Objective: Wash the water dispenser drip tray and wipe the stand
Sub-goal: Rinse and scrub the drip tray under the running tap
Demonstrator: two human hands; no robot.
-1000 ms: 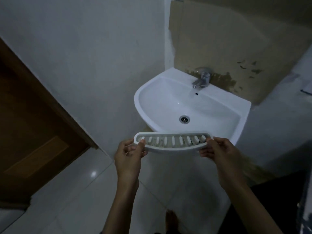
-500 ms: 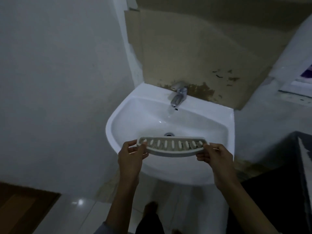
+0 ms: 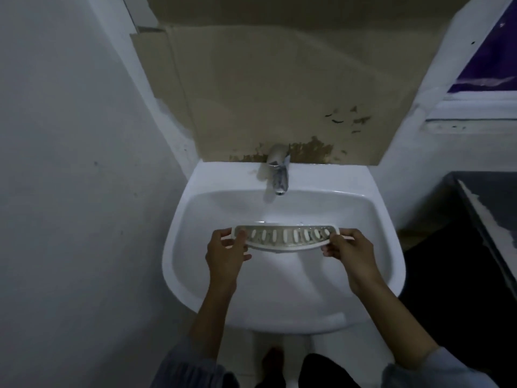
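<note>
A white slotted drip tray (image 3: pixel 284 238), curved along its near edge and dirty between the slots, hangs level over the basin of a white wall sink (image 3: pixel 184 275). My left hand (image 3: pixel 225 254) grips its left end and my right hand (image 3: pixel 349 254) grips its right end. A chrome tap (image 3: pixel 277 172) stands at the back rim of the sink, its spout pointing toward the tray. The drain is hidden behind the tray. No water stream is clearly visible.
A white wall runs close along the left. A stained beige panel (image 3: pixel 279 93) covers the wall behind the tap. A dark counter edge (image 3: pixel 486 219) lies to the right, with a window ledge (image 3: pixel 472 119) above it. My feet stand below the sink.
I have stepped up to the sink. The tray, held by both hands throughout, has moved from in front of the rim to over the basin. The door has left the view.
</note>
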